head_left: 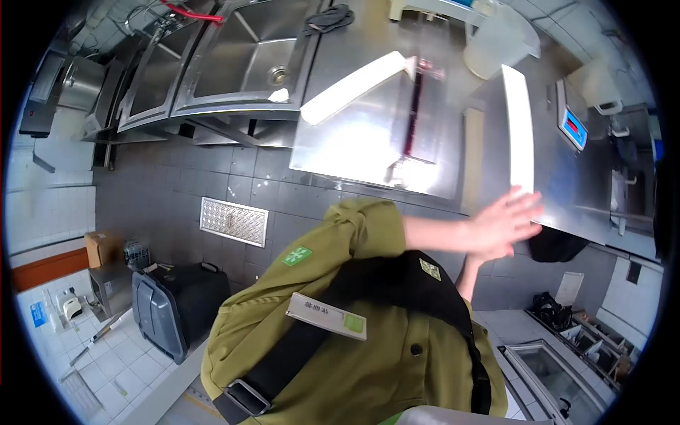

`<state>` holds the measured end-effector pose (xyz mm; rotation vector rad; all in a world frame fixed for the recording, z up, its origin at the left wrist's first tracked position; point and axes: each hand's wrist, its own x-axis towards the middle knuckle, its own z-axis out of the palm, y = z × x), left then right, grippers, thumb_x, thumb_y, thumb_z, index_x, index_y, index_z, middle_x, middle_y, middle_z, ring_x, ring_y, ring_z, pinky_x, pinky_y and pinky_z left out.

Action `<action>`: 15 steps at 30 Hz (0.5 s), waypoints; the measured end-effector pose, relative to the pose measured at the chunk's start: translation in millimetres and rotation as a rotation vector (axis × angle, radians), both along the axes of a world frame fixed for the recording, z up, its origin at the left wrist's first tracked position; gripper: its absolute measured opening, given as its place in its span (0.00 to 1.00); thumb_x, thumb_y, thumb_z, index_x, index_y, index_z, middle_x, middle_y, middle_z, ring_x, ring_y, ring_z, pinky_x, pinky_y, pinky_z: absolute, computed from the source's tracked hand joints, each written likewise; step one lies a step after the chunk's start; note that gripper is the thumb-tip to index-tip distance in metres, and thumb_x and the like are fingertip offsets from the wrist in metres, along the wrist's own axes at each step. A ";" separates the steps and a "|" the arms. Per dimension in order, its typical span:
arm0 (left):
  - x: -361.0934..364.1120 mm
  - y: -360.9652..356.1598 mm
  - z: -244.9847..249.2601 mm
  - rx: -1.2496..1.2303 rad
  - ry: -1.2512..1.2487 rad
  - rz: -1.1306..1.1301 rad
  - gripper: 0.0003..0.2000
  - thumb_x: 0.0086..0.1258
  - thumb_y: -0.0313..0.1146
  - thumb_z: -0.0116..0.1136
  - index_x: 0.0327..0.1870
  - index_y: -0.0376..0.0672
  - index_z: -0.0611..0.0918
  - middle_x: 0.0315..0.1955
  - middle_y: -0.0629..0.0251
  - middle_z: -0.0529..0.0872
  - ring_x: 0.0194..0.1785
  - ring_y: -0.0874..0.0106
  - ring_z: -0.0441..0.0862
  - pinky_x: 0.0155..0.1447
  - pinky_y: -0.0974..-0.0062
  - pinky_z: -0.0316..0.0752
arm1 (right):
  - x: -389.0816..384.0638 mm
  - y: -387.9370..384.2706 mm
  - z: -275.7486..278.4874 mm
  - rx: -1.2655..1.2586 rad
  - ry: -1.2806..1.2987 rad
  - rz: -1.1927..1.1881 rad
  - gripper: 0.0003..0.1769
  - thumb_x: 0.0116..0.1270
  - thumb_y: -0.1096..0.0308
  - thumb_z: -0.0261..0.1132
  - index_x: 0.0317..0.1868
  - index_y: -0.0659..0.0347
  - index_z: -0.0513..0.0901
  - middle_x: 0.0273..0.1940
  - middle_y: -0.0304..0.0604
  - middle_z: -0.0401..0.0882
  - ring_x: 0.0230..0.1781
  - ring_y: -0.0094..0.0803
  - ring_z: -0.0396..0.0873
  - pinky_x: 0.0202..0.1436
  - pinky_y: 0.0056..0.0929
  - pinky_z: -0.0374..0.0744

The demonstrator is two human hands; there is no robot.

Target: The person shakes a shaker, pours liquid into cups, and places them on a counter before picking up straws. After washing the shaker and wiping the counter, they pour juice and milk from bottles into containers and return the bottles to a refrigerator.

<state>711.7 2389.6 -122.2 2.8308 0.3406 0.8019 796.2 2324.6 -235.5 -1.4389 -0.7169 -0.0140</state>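
Observation:
My left hand (511,216) reaches across my body to the right, its fingers stretched and spread, with nothing visible in them. It is at the front edge of the steel counter (333,145), by the near end of a long white strip (520,127). My right forearm (467,276) comes up from below. My right hand (492,251) is mostly hidden behind the left, so its fingers cannot be made out. A second long white strip (354,88) lies slanted farther left, beside a narrow dark red strip (413,117).
A scale (572,127) with a lit display and a translucent pitcher (499,42) stand on the counter. Left are steel sinks (248,64) and a dark cloth-like item (329,19). A grey bin (159,312) and a metal floor plate (234,221) are lower left.

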 end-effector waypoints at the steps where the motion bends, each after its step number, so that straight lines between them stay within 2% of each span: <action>1: 13.5 3.0 -16.8 0.043 -0.026 0.028 0.24 0.60 0.48 0.56 0.56 0.48 0.73 0.58 0.61 0.72 0.67 0.63 0.62 0.70 0.49 0.49 | 3.2 -3.7 1.3 0.034 0.006 -0.011 0.12 0.62 0.65 0.60 0.29 0.68 0.78 0.22 0.39 0.77 0.24 0.25 0.73 0.28 0.24 0.72; 2: 29.5 4.1 -24.5 0.087 -0.053 0.051 0.23 0.57 0.48 0.57 0.52 0.49 0.76 0.56 0.61 0.74 0.69 0.62 0.60 0.71 0.44 0.44 | 5.5 -6.7 4.6 0.079 0.017 -0.025 0.12 0.61 0.65 0.60 0.29 0.68 0.78 0.23 0.39 0.77 0.25 0.25 0.74 0.29 0.25 0.72; 3: 42.3 3.8 -25.1 0.055 -0.093 0.023 0.22 0.55 0.47 0.59 0.50 0.48 0.77 0.53 0.62 0.75 0.67 0.62 0.62 0.71 0.44 0.44 | 8.0 -10.3 7.8 0.162 0.065 -0.025 0.12 0.60 0.66 0.63 0.35 0.71 0.80 0.29 0.39 0.80 0.31 0.26 0.76 0.35 0.26 0.74; 4: 49.6 1.6 -19.6 0.019 -0.130 -0.002 0.21 0.54 0.46 0.61 0.47 0.48 0.78 0.51 0.62 0.77 0.66 0.62 0.64 0.71 0.43 0.44 | 21.0 -17.2 2.8 0.139 0.027 0.019 0.13 0.61 0.66 0.62 0.34 0.71 0.80 0.27 0.38 0.79 0.29 0.25 0.76 0.33 0.25 0.74; 6: 73.3 -9.0 13.9 -0.077 -0.506 0.073 0.17 0.52 0.42 0.62 0.42 0.47 0.80 0.47 0.64 0.78 0.61 0.63 0.69 0.67 0.41 0.51 | 47.9 -34.8 -13.6 0.081 -0.041 0.117 0.14 0.62 0.64 0.62 0.33 0.71 0.79 0.23 0.36 0.78 0.26 0.23 0.75 0.30 0.24 0.73; 8: 95.7 -3.8 70.9 -0.003 -0.694 0.269 0.14 0.53 0.41 0.63 0.39 0.46 0.80 0.41 0.66 0.81 0.52 0.64 0.76 0.58 0.50 0.64 | 61.2 -43.9 1.9 -0.019 -0.032 0.191 0.14 0.61 0.63 0.63 0.29 0.68 0.78 0.17 0.34 0.74 0.20 0.20 0.72 0.24 0.22 0.71; 9: 101.5 5.7 88.5 0.053 -0.758 0.272 0.13 0.53 0.40 0.63 0.37 0.46 0.80 0.38 0.67 0.81 0.47 0.65 0.78 0.53 0.56 0.66 | 79.1 -48.6 -6.0 -0.173 -0.076 0.162 0.25 0.63 0.49 0.61 0.26 0.67 0.77 0.17 0.34 0.73 0.18 0.20 0.69 0.21 0.23 0.68; 10: 105.0 20.2 102.7 0.114 -0.820 0.271 0.12 0.54 0.40 0.63 0.36 0.46 0.80 0.35 0.68 0.81 0.42 0.66 0.79 0.48 0.61 0.69 | 86.4 -45.4 6.4 -0.126 -0.099 0.163 0.24 0.63 0.51 0.61 0.21 0.65 0.74 0.14 0.33 0.70 0.16 0.19 0.66 0.20 0.22 0.65; 11: 108.0 35.2 113.0 0.247 -0.851 0.346 0.10 0.56 0.38 0.63 0.33 0.42 0.80 0.29 0.65 0.82 0.34 0.63 0.79 0.41 0.67 0.71 | 96.2 -41.0 9.8 -0.087 -0.167 0.156 0.23 0.63 0.53 0.61 0.22 0.65 0.74 0.14 0.32 0.69 0.16 0.18 0.65 0.19 0.22 0.65; 12: 93.3 23.6 137.9 0.115 -0.771 0.411 0.07 0.62 0.32 0.58 0.35 0.38 0.80 0.29 0.62 0.83 0.31 0.64 0.80 0.36 0.72 0.72 | 109.4 -38.4 11.7 -0.053 -0.236 0.137 0.21 0.63 0.54 0.61 0.22 0.65 0.74 0.13 0.32 0.67 0.15 0.18 0.64 0.19 0.22 0.64; 14: 90.2 45.3 175.4 0.140 -1.057 0.507 0.21 0.74 0.47 0.44 0.39 0.36 0.81 0.21 0.64 0.81 0.23 0.77 0.74 0.27 0.78 0.68 | 140.1 -41.4 -0.8 -0.063 -0.044 0.200 0.12 0.57 0.66 0.65 0.23 0.66 0.76 0.14 0.39 0.71 0.15 0.22 0.69 0.21 0.25 0.69; 15: 81.2 47.4 190.4 0.174 -1.010 0.622 0.16 0.72 0.39 0.45 0.41 0.35 0.81 0.34 0.56 0.84 0.39 0.66 0.80 0.44 0.72 0.73 | 151.7 -41.4 -0.4 -0.023 -0.040 0.218 0.11 0.56 0.66 0.65 0.23 0.66 0.76 0.13 0.40 0.70 0.15 0.22 0.69 0.21 0.25 0.70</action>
